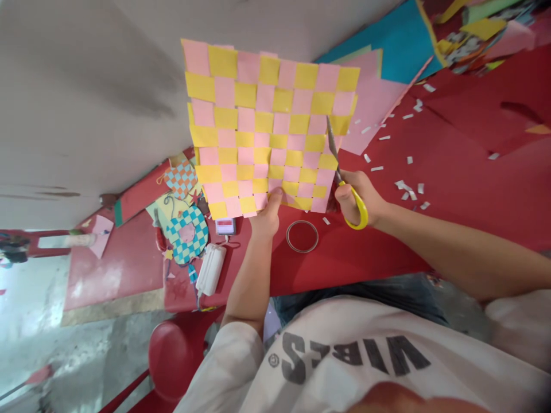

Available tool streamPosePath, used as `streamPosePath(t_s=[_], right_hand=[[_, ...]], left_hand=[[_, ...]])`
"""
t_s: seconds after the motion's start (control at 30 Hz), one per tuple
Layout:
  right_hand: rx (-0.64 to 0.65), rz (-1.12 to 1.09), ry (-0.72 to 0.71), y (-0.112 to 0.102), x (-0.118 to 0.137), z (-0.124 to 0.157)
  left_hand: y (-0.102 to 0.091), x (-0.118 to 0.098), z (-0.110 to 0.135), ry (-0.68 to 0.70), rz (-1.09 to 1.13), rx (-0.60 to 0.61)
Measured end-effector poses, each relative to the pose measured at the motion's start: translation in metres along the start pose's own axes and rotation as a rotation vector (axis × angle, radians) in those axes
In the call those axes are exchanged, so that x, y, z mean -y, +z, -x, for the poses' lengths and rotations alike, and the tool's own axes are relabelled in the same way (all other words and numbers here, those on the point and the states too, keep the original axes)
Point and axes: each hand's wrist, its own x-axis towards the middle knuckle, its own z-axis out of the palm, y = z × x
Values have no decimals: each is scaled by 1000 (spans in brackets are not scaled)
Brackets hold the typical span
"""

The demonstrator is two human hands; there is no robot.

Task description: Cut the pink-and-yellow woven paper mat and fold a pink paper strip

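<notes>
Left hand (267, 215) and right hand (357, 198) hold a pink-and-yellow woven paper mat (267, 126) above a red table (387, 258).
Left fingers pinch the mat's lower edge; right fingers close through the scissors (355, 203), blades at its three o'clock edge. Clear ring (302, 236) at six o'clock; paper scraps (407, 189) at four.
</notes>
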Motion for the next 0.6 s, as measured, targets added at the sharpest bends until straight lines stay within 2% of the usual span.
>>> streamPosePath(t_s=[0.17,0.47,0.6], right_hand=[[-21,-53,72,2,-2,3],[-65,5,22,5,5,1],[-25,-15,-7,2,1,0]], left_hand=[[-3,3,-1,-27,19,-14],[-2,8,0,2,11,-41],[-3,8,-2,36,7,-55]])
